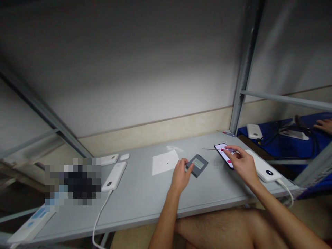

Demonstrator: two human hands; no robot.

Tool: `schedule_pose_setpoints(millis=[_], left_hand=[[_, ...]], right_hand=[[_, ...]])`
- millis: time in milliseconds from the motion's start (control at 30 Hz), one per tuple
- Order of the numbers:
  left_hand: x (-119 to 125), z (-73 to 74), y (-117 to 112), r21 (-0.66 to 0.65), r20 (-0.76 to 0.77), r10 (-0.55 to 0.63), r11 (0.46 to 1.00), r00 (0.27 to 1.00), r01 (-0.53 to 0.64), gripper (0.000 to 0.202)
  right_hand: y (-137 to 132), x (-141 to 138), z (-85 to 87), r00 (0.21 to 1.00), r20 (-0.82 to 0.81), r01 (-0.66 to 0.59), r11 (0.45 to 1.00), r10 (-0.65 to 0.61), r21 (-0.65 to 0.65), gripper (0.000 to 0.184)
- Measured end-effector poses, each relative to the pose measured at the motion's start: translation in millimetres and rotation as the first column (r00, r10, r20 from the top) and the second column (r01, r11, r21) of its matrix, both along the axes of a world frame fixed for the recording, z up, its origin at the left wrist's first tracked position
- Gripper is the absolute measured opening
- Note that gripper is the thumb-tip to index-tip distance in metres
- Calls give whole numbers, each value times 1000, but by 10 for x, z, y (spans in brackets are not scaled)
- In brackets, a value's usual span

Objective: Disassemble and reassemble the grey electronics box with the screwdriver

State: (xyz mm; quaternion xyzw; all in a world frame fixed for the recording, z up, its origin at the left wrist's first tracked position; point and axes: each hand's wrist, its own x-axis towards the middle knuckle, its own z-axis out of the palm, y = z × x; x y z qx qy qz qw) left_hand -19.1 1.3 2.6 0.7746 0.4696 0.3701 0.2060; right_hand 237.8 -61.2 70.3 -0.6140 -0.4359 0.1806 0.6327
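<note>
My left hand (pixel 182 173) grips the left edge of a flat dark grey rectangular device (pixel 202 169) with a pale greenish label, low over the table. Its thumb is on the near side and the fingers are at the far corner. My right hand (pixel 240 160) is closed around the handle of a thin screwdriver (pixel 211 149), held level with its metal shaft pointing left. Below that hand a smartphone (pixel 220 146) with a lit screen lies on the table, partly covered by the fingers. A white sheet of paper (pixel 163 163) with a small dark speck lies left of the device.
White power banks (pixel 118 174) (pixel 269 176) with cables flank the grey table (pixel 140 204). A second screwdriver (pixel 228 134) lies at the back right corner. Metal posts (pixel 246 65) rise beside the table. Another person's hand (pixel 325 125) rests over a blue surface at right.
</note>
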Motion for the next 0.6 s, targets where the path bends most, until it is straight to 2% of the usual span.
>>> schedule_pose_setpoints(millis=[133, 267, 300, 400, 600], left_hand=[[20, 109, -78, 73, -35, -74, 994, 997, 76, 16], [42, 173, -148, 120, -96, -247, 959, 964, 257, 67], [46, 170, -154, 110, -115, -272, 952, 955, 284, 72], [64, 134, -149, 88, -117, -268, 956, 956, 279, 59], [82, 140, -160, 97, -2, -219, 971, 976, 218, 33]], right_hand=[[26, -28, -27, 1000, 14, -27, 999, 27, 35, 54], [33, -32, -35, 999, 6, -49, 997, 49, 56, 50], [32, -31, -36, 998, -1, -60, 996, 60, 59, 49], [33, -28, -40, 995, -41, -91, 992, 95, 90, 50], [69, -68, -34, 978, -149, -120, 981, 143, 153, 48]])
